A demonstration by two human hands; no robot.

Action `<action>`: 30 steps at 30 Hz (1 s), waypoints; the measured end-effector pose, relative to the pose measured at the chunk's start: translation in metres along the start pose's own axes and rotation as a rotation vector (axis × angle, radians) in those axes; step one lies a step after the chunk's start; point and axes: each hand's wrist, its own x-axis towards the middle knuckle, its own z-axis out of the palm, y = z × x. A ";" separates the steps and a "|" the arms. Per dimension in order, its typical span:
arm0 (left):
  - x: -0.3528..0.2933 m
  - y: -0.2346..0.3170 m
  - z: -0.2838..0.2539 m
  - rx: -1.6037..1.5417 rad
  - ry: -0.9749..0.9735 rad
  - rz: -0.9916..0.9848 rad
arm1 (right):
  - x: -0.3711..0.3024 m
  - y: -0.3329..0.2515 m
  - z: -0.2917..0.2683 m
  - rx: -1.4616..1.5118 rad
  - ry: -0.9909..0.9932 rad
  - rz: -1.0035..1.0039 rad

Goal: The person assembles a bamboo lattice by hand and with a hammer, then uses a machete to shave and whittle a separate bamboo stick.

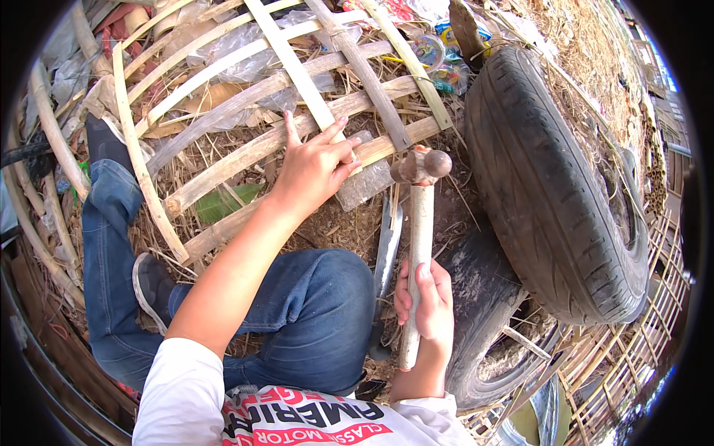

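Observation:
My right hand (431, 301) grips the pale handle of a hammer (421, 223). Its rusty, round-faced head is up beside the bamboo lattice (245, 154). Over the lattice's near edge, my left hand (316, 167) is closed at the lower end of a pale bamboo slat (297, 70), thumb and forefinger pinched together and another finger stretched out. Whatever small thing the pinch holds is too hidden to name. Beneath that crossing lies a grey block (364, 189). A knife with a broad metal blade (389, 238) rests on the ground between my knee and the hammer.
On the right, a worn tyre (550, 186) leans over a second tyre (483, 320). Plastic litter (446, 63) and dry straw lie beyond the lattice. More bamboo lattice (632, 357) stands at the lower right. My bent jeans-clad leg (312, 297) is close below the work.

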 end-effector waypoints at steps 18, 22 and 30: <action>-0.002 0.003 -0.003 -0.034 -0.012 -0.081 | 0.013 -0.009 0.026 -0.132 -0.094 0.031; 0.000 0.008 -0.005 -0.039 -0.009 -0.091 | 0.010 -0.011 0.025 -0.122 -0.095 0.007; -0.002 0.003 -0.003 -0.060 0.017 -0.074 | 0.010 -0.009 0.022 -0.138 -0.110 0.010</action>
